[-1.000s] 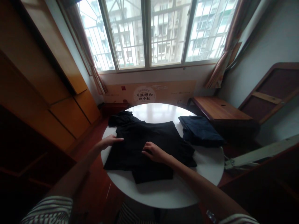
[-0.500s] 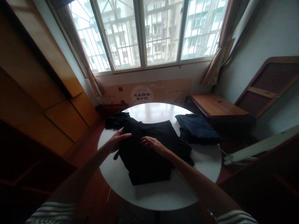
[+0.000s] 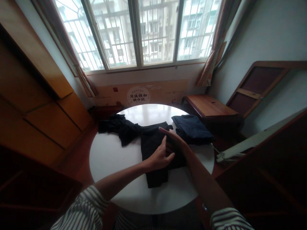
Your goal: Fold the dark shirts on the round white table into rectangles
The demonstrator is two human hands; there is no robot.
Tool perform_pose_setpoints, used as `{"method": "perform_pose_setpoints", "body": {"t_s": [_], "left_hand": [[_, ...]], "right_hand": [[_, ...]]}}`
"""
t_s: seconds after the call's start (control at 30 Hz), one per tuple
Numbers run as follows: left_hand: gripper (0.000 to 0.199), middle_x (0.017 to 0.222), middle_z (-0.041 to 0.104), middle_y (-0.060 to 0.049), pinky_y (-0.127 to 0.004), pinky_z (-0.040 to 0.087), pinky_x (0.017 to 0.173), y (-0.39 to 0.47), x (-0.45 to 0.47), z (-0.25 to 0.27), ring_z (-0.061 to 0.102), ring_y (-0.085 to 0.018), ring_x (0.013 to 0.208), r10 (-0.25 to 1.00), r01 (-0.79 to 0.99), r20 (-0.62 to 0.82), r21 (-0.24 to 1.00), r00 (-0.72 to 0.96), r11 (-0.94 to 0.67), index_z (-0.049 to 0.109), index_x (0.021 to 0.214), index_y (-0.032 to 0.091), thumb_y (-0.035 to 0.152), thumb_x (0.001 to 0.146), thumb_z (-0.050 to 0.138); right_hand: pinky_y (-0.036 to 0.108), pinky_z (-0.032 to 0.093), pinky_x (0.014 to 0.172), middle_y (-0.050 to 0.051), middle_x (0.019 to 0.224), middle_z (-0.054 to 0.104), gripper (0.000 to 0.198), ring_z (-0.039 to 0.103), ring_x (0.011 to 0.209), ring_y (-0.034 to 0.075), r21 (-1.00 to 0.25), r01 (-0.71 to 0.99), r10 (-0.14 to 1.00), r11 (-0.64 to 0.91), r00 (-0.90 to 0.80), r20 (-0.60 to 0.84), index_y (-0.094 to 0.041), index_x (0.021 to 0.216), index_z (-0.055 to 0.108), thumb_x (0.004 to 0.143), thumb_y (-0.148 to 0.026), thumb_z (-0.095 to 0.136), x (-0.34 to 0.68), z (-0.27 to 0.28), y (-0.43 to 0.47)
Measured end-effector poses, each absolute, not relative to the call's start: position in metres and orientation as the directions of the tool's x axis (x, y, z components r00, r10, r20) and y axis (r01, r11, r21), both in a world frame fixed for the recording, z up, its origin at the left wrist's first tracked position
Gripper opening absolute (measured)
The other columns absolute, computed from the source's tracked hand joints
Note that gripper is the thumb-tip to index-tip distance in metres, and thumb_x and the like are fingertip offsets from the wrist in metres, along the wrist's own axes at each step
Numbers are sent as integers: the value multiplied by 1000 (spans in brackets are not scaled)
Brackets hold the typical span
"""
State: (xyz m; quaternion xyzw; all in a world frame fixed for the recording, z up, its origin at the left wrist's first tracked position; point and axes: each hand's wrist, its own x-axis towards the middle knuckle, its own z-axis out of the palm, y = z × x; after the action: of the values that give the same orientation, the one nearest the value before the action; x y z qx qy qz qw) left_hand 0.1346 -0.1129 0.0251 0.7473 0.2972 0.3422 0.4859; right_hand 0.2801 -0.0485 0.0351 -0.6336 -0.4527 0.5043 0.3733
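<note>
A black garment (image 3: 152, 143), folded over on itself, lies across the middle of a round white table (image 3: 115, 166). My left hand (image 3: 159, 156) rests on top of it, thumb and index finger apart. Just beyond and to the right, my right hand (image 3: 176, 138) is over the garment's far right part, a finger stretched out to the left. The two hands are close together, and the right hand's other fingers are partly hidden. Crumpled black cloth (image 3: 127, 129) reaches to the table's left rim. A folded dark blue garment (image 3: 194, 127) sits at the right.
Behind the table, a low wooden table (image 3: 211, 107) stands by the wall. Wooden cabinets (image 3: 55, 124) rise on the left. A pale board (image 3: 249, 137) leans at the right, near the table's edge. Barred windows (image 3: 155, 35) are ahead.
My left hand has swept right across the black garment, whose left part is now folded over to the right. My right hand has moved right and farther away. The view has shifted slightly.
</note>
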Motion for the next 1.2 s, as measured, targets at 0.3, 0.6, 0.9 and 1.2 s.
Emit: {"method": "perform_pose_setpoints", "body": {"t_s": [0.3,0.6,0.9,1.2], "left_hand": [[33,115,65,-12,-41,48,98,-94,66,40,61,-26,107,680,380,373,616,631,-690,67,120,23,20,90,53],[38,107,71,-13,-40,42,104,64,29,29,62,-30,109,865,543,236,698,443,-468,70,113,14,31,80,70],[40,86,66,-8,-33,48,80,74,24,4,60,-22,81,859,409,244,798,451,-442,70,84,15,55,81,63],[52,96,69,-7,-30,49,76,64,20,-6,64,-21,86,910,294,109,925,399,-240,67,107,16,57,74,72]], "right_hand": [[45,38,111,22,142,47,112,41,136,40,-872,482,992,79,48,116,-7,142,37,43,-26,88,284,14,-30],[44,46,99,22,119,66,60,63,114,35,-711,700,961,67,146,234,-8,141,46,84,-21,57,276,22,-34],[39,47,89,19,96,72,33,69,97,32,-653,757,923,-14,261,282,-17,104,69,99,-26,38,281,35,-33],[37,49,88,9,92,70,35,64,92,25,-909,401,919,109,307,246,-18,105,63,94,-44,42,282,29,-28]]}}
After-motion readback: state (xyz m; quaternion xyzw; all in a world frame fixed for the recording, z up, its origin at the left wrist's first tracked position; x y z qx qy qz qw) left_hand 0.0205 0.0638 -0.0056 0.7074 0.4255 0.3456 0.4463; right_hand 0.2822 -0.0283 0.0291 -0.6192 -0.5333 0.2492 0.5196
